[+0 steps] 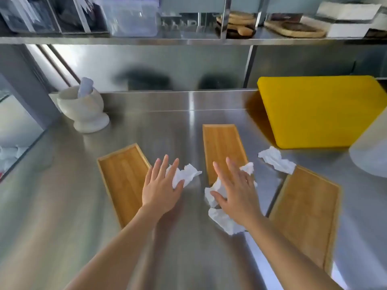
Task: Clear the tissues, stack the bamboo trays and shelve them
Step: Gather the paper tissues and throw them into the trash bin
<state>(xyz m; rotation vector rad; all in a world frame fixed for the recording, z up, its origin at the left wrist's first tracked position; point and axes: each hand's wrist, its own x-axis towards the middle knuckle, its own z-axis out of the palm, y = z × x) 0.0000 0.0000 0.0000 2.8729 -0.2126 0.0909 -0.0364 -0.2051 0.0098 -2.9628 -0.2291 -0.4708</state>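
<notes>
Three bamboo trays lie apart on the steel counter: a left tray [123, 178], a middle tray [222, 145] and a right tray [303, 214]. My left hand [160, 187] hovers flat with fingers spread over a crumpled white tissue [186, 174] just right of the left tray. My right hand [236, 189] is spread over a larger crumpled tissue [224, 220] at the near end of the middle tray. A third tissue [276, 160] lies between the middle and right trays. Neither hand grips anything.
A white mortar with a pestle [83, 107] stands at the back left. A thick yellow cutting board [322, 109] lies at the back right, a white container [370, 151] beside it. The steel shelf [188, 40] above holds a plastic box and wooden boards.
</notes>
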